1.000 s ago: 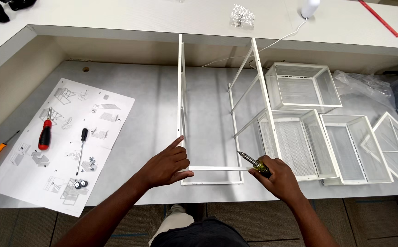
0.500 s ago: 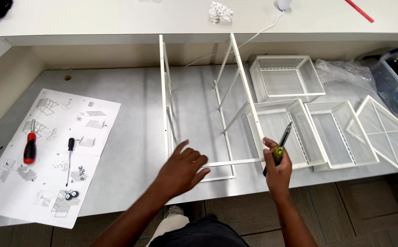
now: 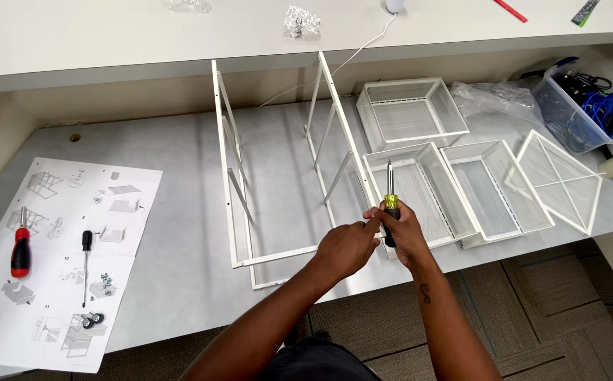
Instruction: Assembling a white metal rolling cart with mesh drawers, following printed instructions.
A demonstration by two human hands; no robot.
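Head view: right hand (image 3: 406,236) was wrapped around a screwdriver (image 3: 389,204) with a yellow-and-black handle, shaft pointing up and away, held upright just over the near right corner of the white metal frame (image 3: 234,204). Left hand (image 3: 347,248) sat just beside the right one, fingers mostly curled, index finger stretched out and touching the screwdriver handle; it gripped nothing that could be made out. Both hands hovered at the near edge of the grey table (image 3: 165,275). Frame stood on the table, open, two long side rails running away from the person.

Right of the frame: three white mesh baskets (image 3: 412,113) close together, the nearest touching the frame's right rail, plus a tilted white wire panel (image 3: 560,180). Far right: clear bin of cables (image 3: 581,106) and a crumpled plastic bag (image 3: 497,95).

Left side: instruction sheet (image 3: 59,261) lay flat with a red-handled screwdriver (image 3: 20,247), a thin black screwdriver (image 3: 86,264) and small castor wheels (image 3: 91,321) on it, well apart from the hands.
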